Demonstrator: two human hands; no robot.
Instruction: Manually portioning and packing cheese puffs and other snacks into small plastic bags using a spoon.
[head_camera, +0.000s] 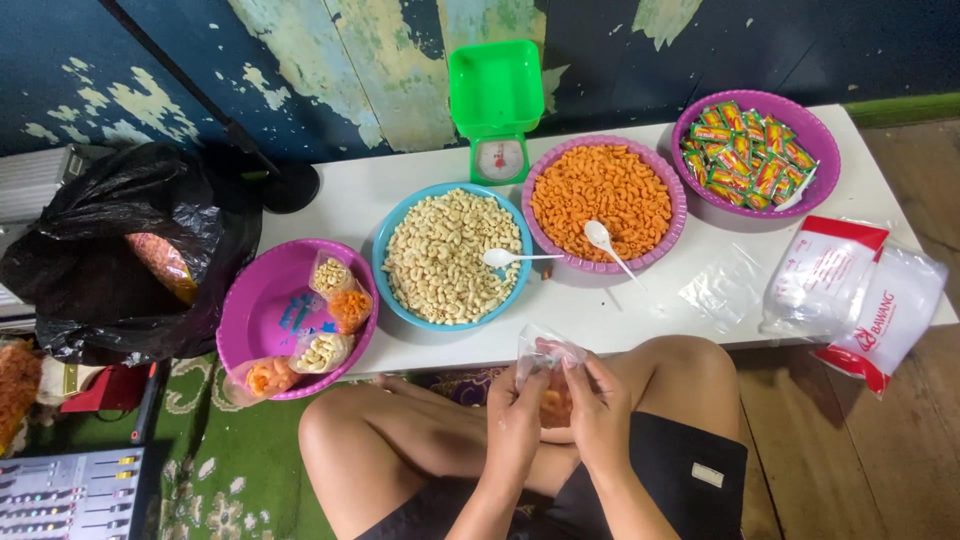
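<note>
**Hands at a small clear bag, packets on the white table**

We see the left hand (517, 417) and right hand (598, 412) both pinched shut on a small clear plastic bag (547, 365) holding orange snack pieces, above the lap, just in front of the low white table (640, 310). On the table, left to right: a purple plastic bowl (262, 310) of filled little bags, a blue bowl (388, 235) of pale curls with a white plastic spoon (500, 258), a purple bowl (672, 190) of orange curls, a purple bowl (820, 135) of green-and-orange rectangular sachets. We note red-edged clear packs of bags (850, 290) at the right end and a green kitchen scale (497, 105) behind the bowls.
</note>
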